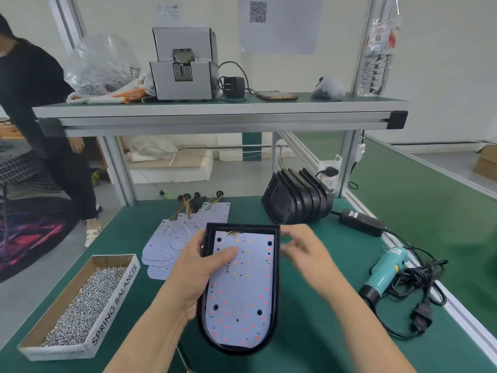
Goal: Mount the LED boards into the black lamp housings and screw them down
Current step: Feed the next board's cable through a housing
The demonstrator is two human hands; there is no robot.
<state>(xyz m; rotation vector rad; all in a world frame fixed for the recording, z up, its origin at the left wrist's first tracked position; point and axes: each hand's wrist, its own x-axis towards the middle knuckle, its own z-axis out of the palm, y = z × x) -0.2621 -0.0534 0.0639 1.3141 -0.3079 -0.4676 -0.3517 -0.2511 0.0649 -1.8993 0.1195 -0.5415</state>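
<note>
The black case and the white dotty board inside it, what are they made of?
The black lamp housing looks like moulded plastic, though painted metal is possible: smooth, dull-sheen walls with rounded corners. The LED board looks like a thin white-coated circuit board: flat, with drilled holes and small red and orange parts.

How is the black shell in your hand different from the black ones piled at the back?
The held housing lies face up with a white LED board inside it; the stack stands on edge, nested together, with no boards showing. The left hand grips the held housing; nothing touches the stack, which rests on the mat. Both are black.
</note>
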